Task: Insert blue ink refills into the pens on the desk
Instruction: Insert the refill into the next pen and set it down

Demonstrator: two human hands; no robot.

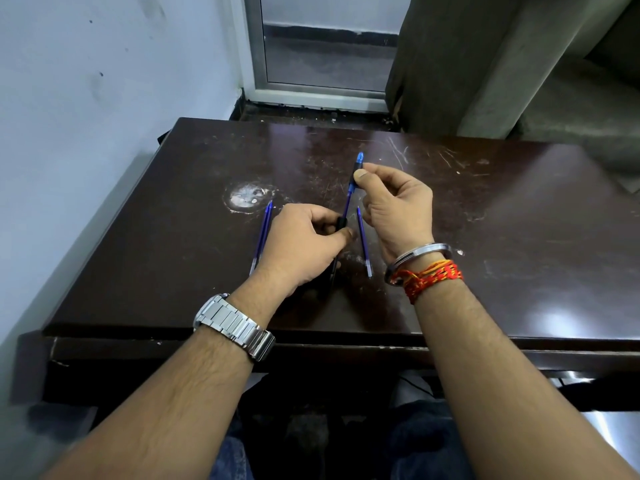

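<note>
- Dark, scratched wood makes up the desk (485,237) you work at, set against a pale wall (86,116) with a window frame (322,91) beyond its far edge; a whitish worn patch (246,197) serves as your landmark.
- Your right hand (398,209) hovers to the right of that patch, thumb and forefinger pinched shut on the upper end of a pen (350,195) just below its blue tip; the wrist is bent, the other fingers loosely curled.
- Your left hand (304,244) sits just right of and nearer you than the patch, closed around the pen's black lower section, knuckles toward you.
- The pen slants upward between both hands, clear of the desk. It looks light and stiff, and its smooth plastic probably slips, so hold it at the black section.
- Two loose blue refills (262,233) lie side by side directly below the patch.
- One more refill (363,242) lies farther right, under your right palm. These look thin and likely to bend, so pinch one near mid-length and feed it in straight.
</note>
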